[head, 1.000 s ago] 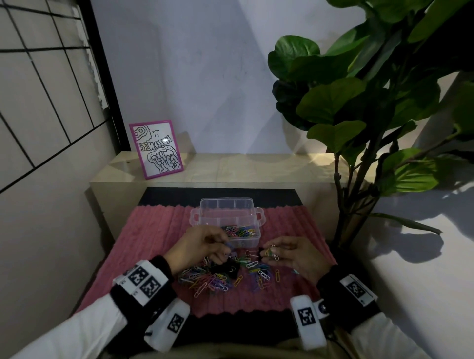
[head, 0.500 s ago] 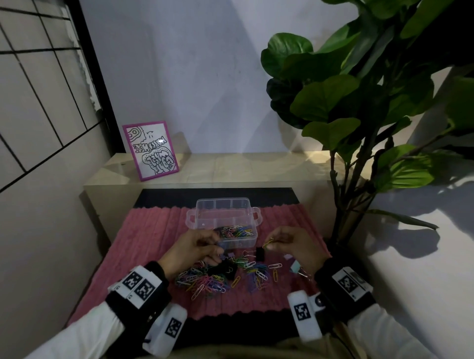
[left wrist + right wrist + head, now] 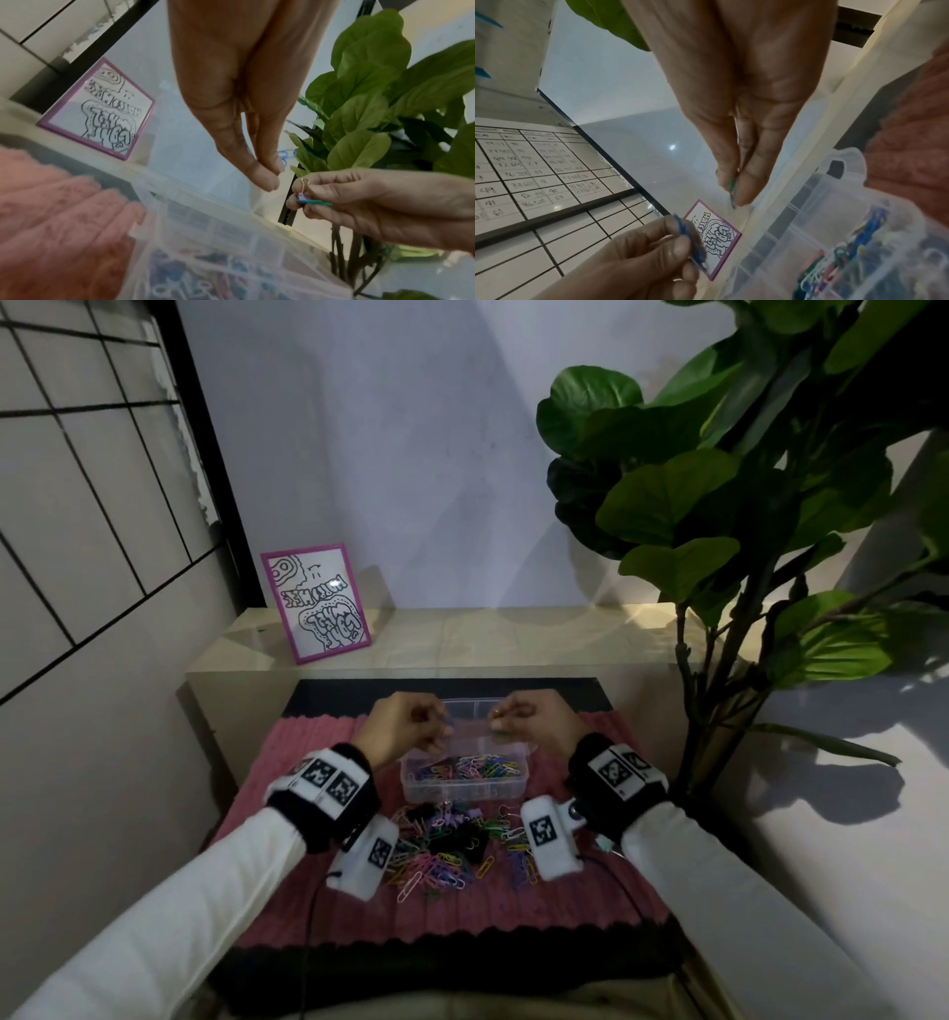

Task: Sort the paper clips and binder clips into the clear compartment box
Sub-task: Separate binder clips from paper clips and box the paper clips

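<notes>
The clear compartment box (image 3: 464,791) stands on a pink mat (image 3: 318,737); its near compartment holds coloured paper clips (image 3: 477,766). A loose pile of paper clips and black binder clips (image 3: 441,850) lies on the mat in front of it. Both hands hover over the far side of the box. My left hand (image 3: 436,737) pinches a blue paper clip (image 3: 285,156) between thumb and fingertips (image 3: 267,180). My right hand (image 3: 495,719) pinches small binder clips, one green (image 3: 313,202) and one purple (image 3: 303,196) with a gold wire handle. The far compartments are hidden by the hands.
A pink-framed drawing (image 3: 321,603) leans on the beige ledge (image 3: 513,639) behind the mat. A large leafy plant (image 3: 719,516) stands to the right, its stem close to the right wrist. A gridded board (image 3: 77,469) covers the left wall.
Both hands have lifted from the clip pile and moved forward over the far part of the box, each carrying what it picked up. The head view has tilted down.
</notes>
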Demonstrator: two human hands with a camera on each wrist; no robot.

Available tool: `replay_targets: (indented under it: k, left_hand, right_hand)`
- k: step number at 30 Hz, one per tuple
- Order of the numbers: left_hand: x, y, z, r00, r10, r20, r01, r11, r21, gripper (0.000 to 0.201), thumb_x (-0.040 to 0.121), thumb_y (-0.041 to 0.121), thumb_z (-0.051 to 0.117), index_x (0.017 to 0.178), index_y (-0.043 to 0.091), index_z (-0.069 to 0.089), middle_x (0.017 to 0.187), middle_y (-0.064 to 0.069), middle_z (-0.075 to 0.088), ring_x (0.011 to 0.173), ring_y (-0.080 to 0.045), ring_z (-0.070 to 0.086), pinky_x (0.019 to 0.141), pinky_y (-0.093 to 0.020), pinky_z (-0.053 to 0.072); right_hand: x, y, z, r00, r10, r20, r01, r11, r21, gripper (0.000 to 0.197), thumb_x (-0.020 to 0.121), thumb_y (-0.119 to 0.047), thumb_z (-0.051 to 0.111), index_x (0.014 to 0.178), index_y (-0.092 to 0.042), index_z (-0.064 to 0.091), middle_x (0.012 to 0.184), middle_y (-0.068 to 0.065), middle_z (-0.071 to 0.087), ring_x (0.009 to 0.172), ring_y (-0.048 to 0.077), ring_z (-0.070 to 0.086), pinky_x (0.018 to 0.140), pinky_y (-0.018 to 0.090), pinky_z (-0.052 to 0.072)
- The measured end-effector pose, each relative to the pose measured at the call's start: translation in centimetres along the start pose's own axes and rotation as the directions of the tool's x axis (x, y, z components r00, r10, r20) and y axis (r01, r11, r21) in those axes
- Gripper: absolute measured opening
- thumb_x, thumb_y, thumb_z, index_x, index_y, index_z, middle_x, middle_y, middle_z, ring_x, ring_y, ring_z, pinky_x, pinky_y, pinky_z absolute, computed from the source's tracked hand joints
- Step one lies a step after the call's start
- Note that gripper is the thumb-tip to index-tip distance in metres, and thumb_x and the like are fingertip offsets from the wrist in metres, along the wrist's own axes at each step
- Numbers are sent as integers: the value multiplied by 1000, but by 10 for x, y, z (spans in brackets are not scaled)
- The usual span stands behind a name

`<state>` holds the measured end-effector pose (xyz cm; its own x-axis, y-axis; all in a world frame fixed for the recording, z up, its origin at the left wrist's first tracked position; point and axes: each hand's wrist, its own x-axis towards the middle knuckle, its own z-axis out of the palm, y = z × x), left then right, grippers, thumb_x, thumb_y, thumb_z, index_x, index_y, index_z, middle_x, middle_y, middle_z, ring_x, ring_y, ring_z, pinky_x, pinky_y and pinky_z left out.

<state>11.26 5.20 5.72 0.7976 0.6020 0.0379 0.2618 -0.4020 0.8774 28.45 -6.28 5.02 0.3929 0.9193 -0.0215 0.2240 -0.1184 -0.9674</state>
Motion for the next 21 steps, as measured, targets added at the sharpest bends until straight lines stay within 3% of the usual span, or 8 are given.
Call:
replay_targets:
  k: [3, 7, 9, 12, 14, 17, 19, 21]
  left_hand:
    - [13, -6, -1, 992, -56, 111, 28, 971, 238, 19, 83, -3, 59, 98, 5, 67, 91, -8, 69, 74, -16, 66, 59, -9, 53]
    - [18, -10, 9, 995, -47, 89, 12, 933, 359, 31, 85, -6, 52, 110, 8, 65, 106, -3, 66, 83, -17, 66, 50, -9, 51]
    - [18, -6, 14, 996, -12, 88, -19, 939, 344, 30, 85, -5, 53, 110, 8, 64, 105, -2, 66, 81, -13, 63, 47, -8, 48]
    - [17, 2, 17, 995, 18, 96, -48, 947, 316, 20, 85, -1, 56, 100, 9, 66, 95, -5, 69, 70, -11, 63, 47, -11, 50]
    - [14, 4, 12, 998, 26, 48, -39, 953, 300, 12, 86, 1, 56, 91, 10, 64, 87, -7, 68, 63, -11, 61, 48, -11, 50]
    - [-1, -1, 2, 999, 53, 6, -51, 937, 347, 10, 87, 3, 55, 88, 11, 61, 79, 0, 65, 59, -3, 58, 49, -9, 48]
    - [-17, -4, 3, 993, 61, 99, -99, 892, 440, 9, 86, 8, 58, 86, 15, 62, 75, 10, 62, 57, 3, 58, 54, -7, 46]
    - [-34, -8, 16, 968, 36, 247, -149, 878, 455, 6, 85, 10, 60, 86, 15, 64, 72, 16, 59, 58, 11, 57, 57, -4, 45]
  right_hand:
    - [7, -3, 2, 999, 44, 27, -42, 997, -67, 24, 77, 17, 59, 68, -5, 60, 75, 15, 62, 73, 25, 62, 69, 26, 60]
    - [0, -6, 1, 999, -23, 28, 31, 942, -334, 23, 76, 13, 59, 75, -9, 65, 88, 24, 70, 76, 26, 66, 79, 34, 57]
    - [-4, -9, 4, 998, -58, 41, 69, 921, -383, 21, 76, 8, 62, 77, -12, 66, 90, 21, 71, 75, 22, 66, 77, 28, 57]
    - [-10, -12, 5, 996, -91, 21, 91, 899, -429, 10, 77, 1, 66, 83, -7, 69, 76, 8, 68, 64, 11, 60, 60, 10, 49]
    - [-19, -5, -2, 991, -130, -24, 102, 868, -485, 5, 79, -3, 65, 84, -4, 66, 74, 5, 64, 67, 14, 59, 60, 13, 45]
    - [-40, 24, -29, 985, -141, -103, 41, 756, -653, 8, 82, -7, 63, 86, 0, 61, 87, 13, 65, 81, 24, 59, 72, 29, 44]
    - [-58, 42, -41, 988, -86, -127, -22, 739, -673, 5, 79, -4, 63, 81, 1, 62, 89, 16, 66, 82, 26, 60, 72, 27, 44]
    - [-71, 52, -43, 998, -7, -62, -36, 751, -660, 13, 76, 3, 61, 71, -8, 59, 81, 10, 63, 77, 22, 58, 60, 11, 40]
